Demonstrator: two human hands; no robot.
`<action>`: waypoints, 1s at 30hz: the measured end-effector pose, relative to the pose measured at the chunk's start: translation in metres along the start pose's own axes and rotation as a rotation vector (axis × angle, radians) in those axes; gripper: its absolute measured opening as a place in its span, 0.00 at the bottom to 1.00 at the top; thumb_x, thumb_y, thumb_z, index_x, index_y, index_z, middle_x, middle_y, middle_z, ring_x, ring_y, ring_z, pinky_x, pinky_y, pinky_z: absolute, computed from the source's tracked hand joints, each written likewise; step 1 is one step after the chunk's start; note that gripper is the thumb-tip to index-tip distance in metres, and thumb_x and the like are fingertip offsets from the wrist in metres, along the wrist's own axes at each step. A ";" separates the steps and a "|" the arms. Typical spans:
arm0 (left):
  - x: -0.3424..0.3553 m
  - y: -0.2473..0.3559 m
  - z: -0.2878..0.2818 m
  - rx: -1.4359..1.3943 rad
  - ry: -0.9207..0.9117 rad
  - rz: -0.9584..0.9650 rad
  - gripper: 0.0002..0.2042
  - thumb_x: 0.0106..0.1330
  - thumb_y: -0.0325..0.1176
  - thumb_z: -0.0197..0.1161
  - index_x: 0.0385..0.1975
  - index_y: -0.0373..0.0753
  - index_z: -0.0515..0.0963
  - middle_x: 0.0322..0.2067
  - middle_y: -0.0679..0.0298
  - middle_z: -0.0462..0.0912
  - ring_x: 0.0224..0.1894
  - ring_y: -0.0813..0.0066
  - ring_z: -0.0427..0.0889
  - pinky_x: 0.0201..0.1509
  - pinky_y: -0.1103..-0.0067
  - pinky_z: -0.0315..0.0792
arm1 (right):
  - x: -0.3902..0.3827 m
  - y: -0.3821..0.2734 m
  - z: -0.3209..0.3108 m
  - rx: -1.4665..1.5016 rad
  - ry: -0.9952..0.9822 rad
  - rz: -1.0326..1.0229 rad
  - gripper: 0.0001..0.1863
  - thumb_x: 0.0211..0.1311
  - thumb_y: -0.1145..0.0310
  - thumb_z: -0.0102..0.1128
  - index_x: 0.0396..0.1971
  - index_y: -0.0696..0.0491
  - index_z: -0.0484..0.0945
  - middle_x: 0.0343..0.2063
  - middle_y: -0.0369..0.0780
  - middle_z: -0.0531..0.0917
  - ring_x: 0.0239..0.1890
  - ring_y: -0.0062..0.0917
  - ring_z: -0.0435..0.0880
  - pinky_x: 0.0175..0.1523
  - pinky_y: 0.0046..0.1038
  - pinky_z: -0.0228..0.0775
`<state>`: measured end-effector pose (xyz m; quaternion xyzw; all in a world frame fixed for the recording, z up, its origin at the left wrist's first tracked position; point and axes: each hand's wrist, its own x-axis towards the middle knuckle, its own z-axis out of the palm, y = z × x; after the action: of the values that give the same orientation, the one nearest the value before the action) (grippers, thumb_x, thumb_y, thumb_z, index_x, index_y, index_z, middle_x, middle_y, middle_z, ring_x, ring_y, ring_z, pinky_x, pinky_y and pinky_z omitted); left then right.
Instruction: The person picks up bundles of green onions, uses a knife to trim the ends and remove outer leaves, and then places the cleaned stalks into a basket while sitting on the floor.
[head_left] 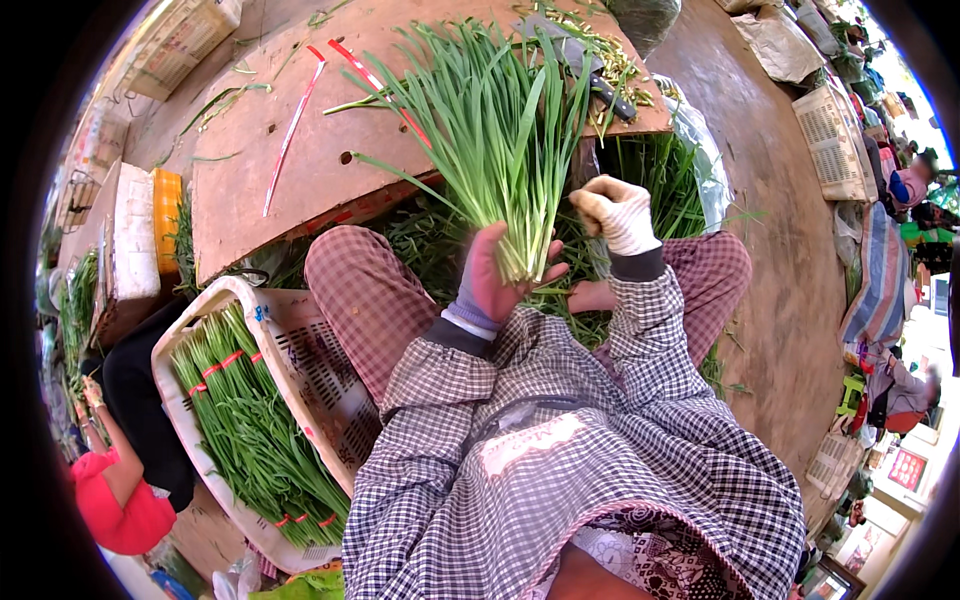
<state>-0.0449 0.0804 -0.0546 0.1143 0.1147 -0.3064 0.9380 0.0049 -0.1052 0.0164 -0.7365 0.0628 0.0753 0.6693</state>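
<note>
My left hand (492, 275), in a pink and pale glove, grips a bunch of long green leafy stalks (495, 130) by its pale lower ends, the leaves fanning upward. My right hand (612, 212), in a white glove, is raised just right of the bunch with fingers curled together; what they hold, if anything, I cannot make out. Behind the leaves are a brown board (245, 205), red-and-white strips (285, 150) and a dark-handled knife (610, 97) among cut scraps. Loose greens (660, 185) lie under the board's right end.
At my lower left stands a white crate (340, 390) of red-banded bundles (250, 420). Beyond it a person in red (120, 505) handles greens near foam and yellow boxes (166, 215). More crates (830, 140), a striped sack (865, 280) and other people (905, 185) are at the right.
</note>
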 end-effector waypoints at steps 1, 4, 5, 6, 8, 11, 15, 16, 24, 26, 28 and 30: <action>0.001 0.000 0.000 0.000 -0.007 -0.001 0.28 0.68 0.50 0.44 0.59 0.34 0.64 0.54 0.50 0.72 0.54 0.56 0.74 0.60 0.54 0.66 | -0.001 0.004 -0.011 0.008 0.035 0.019 0.08 0.52 0.70 0.65 0.21 0.59 0.79 0.13 0.32 0.76 0.13 0.11 0.69 0.17 0.16 0.59; 0.001 -0.001 -0.008 -0.034 -0.015 -0.003 0.26 0.68 0.50 0.47 0.58 0.34 0.66 0.54 0.51 0.73 0.55 0.56 0.74 0.60 0.55 0.66 | -0.003 0.016 -0.029 -0.461 0.011 0.100 0.11 0.52 0.66 0.64 0.25 0.60 0.80 0.15 0.38 0.78 0.15 0.20 0.75 0.23 0.24 0.68; 0.002 -0.003 -0.008 -0.026 -0.015 -0.004 0.26 0.68 0.49 0.49 0.57 0.35 0.66 0.53 0.51 0.73 0.54 0.56 0.74 0.60 0.55 0.66 | -0.002 0.033 -0.038 -0.738 -0.050 -0.129 0.12 0.51 0.64 0.62 0.29 0.59 0.81 0.19 0.45 0.81 0.21 0.29 0.81 0.29 0.29 0.73; 0.003 -0.004 -0.007 0.013 0.001 -0.005 0.23 0.68 0.46 0.53 0.56 0.35 0.68 0.53 0.52 0.73 0.54 0.57 0.75 0.60 0.57 0.68 | -0.004 0.051 -0.045 -0.787 -0.068 -0.163 0.13 0.51 0.63 0.62 0.30 0.59 0.81 0.22 0.46 0.82 0.24 0.31 0.82 0.31 0.30 0.73; 0.004 -0.005 -0.007 0.109 0.080 0.021 0.20 0.68 0.41 0.54 0.54 0.36 0.69 0.52 0.54 0.75 0.53 0.60 0.76 0.57 0.60 0.71 | -0.009 0.047 -0.034 -0.722 -0.107 -0.081 0.14 0.52 0.61 0.61 0.30 0.57 0.82 0.24 0.48 0.82 0.26 0.35 0.83 0.33 0.30 0.74; 0.006 -0.008 -0.020 0.133 -0.012 0.059 0.18 0.68 0.39 0.53 0.52 0.34 0.70 0.49 0.54 0.77 0.50 0.61 0.78 0.55 0.61 0.74 | -0.009 0.028 -0.003 -0.735 -0.090 -0.185 0.19 0.51 0.53 0.63 0.27 0.57 0.80 0.20 0.47 0.80 0.23 0.37 0.81 0.32 0.32 0.74; 0.005 -0.006 -0.014 0.110 -0.058 0.072 0.18 0.70 0.38 0.47 0.52 0.32 0.69 0.49 0.53 0.77 0.50 0.59 0.78 0.56 0.57 0.72 | -0.001 0.027 0.024 -0.783 -0.168 -0.123 0.21 0.49 0.53 0.63 0.24 0.59 0.79 0.17 0.49 0.79 0.23 0.37 0.82 0.31 0.33 0.74; 0.004 -0.005 -0.010 0.105 -0.052 0.075 0.19 0.70 0.38 0.45 0.53 0.32 0.69 0.50 0.52 0.77 0.50 0.58 0.78 0.56 0.55 0.71 | 0.005 0.044 0.020 -0.686 -0.129 -0.130 0.19 0.49 0.55 0.63 0.25 0.59 0.79 0.18 0.49 0.79 0.24 0.38 0.82 0.32 0.33 0.74; 0.002 -0.002 -0.001 -0.117 -0.032 -0.021 0.25 0.68 0.47 0.45 0.56 0.33 0.67 0.55 0.50 0.72 0.56 0.49 0.72 0.63 0.46 0.57 | 0.006 0.059 0.017 -0.531 -0.144 -0.091 0.13 0.52 0.62 0.60 0.24 0.58 0.80 0.20 0.48 0.81 0.24 0.36 0.82 0.31 0.31 0.73; 0.001 -0.002 0.006 -0.134 -0.003 -0.026 0.25 0.68 0.47 0.44 0.56 0.34 0.67 0.54 0.50 0.72 0.56 0.49 0.72 0.63 0.47 0.58 | 0.004 0.053 0.019 -0.592 -0.143 -0.111 0.13 0.52 0.61 0.61 0.23 0.57 0.79 0.18 0.47 0.80 0.22 0.35 0.81 0.30 0.31 0.72; 0.001 -0.002 0.007 -0.146 0.010 -0.028 0.25 0.68 0.48 0.44 0.56 0.34 0.67 0.53 0.50 0.73 0.56 0.49 0.72 0.62 0.47 0.59 | 0.002 0.045 0.017 -0.613 -0.129 -0.130 0.13 0.51 0.61 0.62 0.23 0.58 0.79 0.18 0.47 0.80 0.22 0.34 0.81 0.30 0.30 0.72; 0.000 -0.001 0.004 -0.153 0.006 -0.025 0.25 0.68 0.48 0.44 0.55 0.34 0.68 0.52 0.50 0.74 0.55 0.50 0.73 0.61 0.47 0.60 | 0.001 0.041 0.014 -0.554 -0.130 -0.086 0.13 0.50 0.61 0.63 0.24 0.58 0.79 0.18 0.46 0.80 0.22 0.32 0.82 0.30 0.30 0.73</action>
<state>-0.0447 0.0779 -0.0509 0.0417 0.1419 -0.3082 0.9398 -0.0024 -0.0949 -0.0252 -0.8869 -0.0343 0.1083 0.4478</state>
